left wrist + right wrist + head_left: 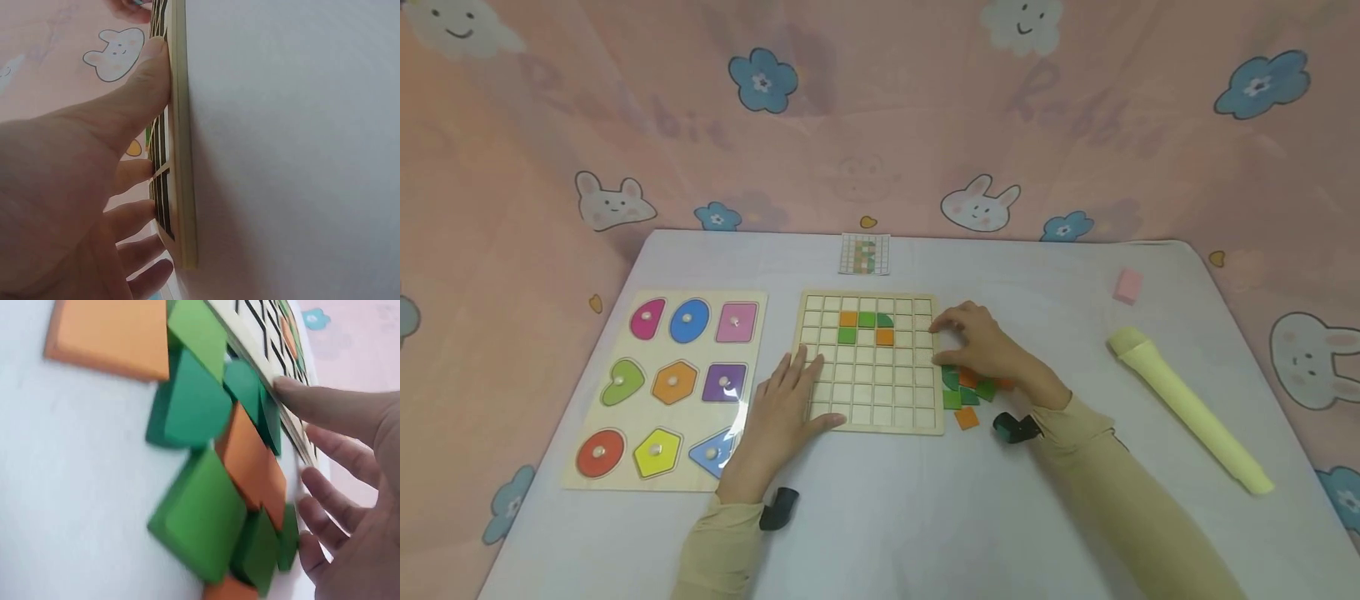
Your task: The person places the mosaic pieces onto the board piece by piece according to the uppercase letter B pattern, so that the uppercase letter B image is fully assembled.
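A wooden grid board [880, 392] lies mid-table, with several orange and green tiles [867, 320] set in cells of its upper half. My left hand [784, 408] rests on the board's left side, fingers spread and thumb along the near edge; the left wrist view shows the thumb [150, 69] on the rim. At the right edge is my right hand [981, 342], its thumb touching the board's rim in the right wrist view and its loosely bent fingers [337, 494] holding no visible tile. Beneath and beside it lies a pile of loose orange and green tiles [967, 418].
A shape puzzle board [670, 417] with knobbed pieces lies at the left. Behind the grid board is a small pattern card [864, 254]. To the right lie a pink block [1127, 286] and a long pale-yellow, microphone-shaped object [1195, 412]. A patterned cloth [880, 167] hangs behind the table.
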A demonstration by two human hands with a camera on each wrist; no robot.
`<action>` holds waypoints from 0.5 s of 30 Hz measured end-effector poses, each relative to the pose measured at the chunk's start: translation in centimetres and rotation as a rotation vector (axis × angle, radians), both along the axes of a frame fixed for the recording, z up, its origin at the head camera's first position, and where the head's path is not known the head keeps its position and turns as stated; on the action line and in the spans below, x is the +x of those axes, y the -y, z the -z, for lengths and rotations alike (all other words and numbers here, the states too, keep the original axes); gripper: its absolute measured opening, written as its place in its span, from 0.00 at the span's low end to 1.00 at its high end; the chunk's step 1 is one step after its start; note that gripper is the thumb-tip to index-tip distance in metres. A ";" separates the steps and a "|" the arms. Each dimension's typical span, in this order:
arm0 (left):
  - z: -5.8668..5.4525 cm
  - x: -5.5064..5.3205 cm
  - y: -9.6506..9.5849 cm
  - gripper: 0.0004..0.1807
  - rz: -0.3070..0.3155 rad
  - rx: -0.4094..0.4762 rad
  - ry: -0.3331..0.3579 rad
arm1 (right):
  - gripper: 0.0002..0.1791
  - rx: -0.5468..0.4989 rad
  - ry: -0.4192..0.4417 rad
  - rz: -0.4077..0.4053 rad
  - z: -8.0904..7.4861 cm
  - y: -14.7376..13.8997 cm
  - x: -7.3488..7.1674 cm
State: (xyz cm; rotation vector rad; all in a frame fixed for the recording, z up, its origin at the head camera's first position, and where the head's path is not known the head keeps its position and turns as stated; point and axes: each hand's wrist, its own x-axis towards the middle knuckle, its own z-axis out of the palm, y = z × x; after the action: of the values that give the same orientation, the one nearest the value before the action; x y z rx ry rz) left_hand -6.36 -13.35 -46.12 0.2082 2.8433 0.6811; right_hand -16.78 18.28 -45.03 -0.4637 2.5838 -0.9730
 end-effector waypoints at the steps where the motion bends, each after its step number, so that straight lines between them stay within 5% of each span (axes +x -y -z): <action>1: 0.0 0.0 0.0 0.54 0.001 0.001 -0.003 | 0.26 0.017 0.017 -0.001 -0.2 -0.5 0.1; 6: -0.1 0.1 0.1 0.54 0.000 0.001 -0.012 | 0.30 0.060 0.097 -0.005 -1.1 -2.2 0.7; 15: -0.1 0.0 0.0 0.55 0.008 -0.003 0.004 | 0.34 0.067 0.116 0.005 -1.2 -4.2 1.2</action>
State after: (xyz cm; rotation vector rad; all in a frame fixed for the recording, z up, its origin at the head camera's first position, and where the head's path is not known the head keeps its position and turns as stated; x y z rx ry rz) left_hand -6.39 -13.38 -46.05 0.2170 2.8375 0.6753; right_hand -15.53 22.46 -43.86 -0.3724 2.5062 -0.8843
